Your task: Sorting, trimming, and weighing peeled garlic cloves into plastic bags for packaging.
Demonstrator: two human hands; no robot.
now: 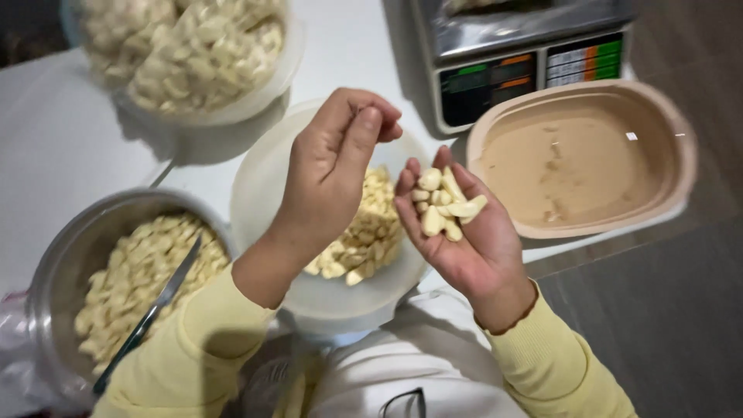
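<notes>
- right hand (464, 232) cupped palm-up, cradling peeled garlic cloves (443, 205): light, smooth, probably roll easily
- left hand (333, 174) at 9 o'clock, fingertips pressed together, can't tell if pinching one
- best pinched singly, across the middle

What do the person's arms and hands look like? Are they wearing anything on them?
Both arms wear soft, pale yellow long sleeves: the left sleeve and the right sleeve, whose ribbed cuff ends at the wrist. The left hand and right hand are bare, with no gloves. No rings, watch or bracelets show. The fingernails look short and unpainted.
</notes>
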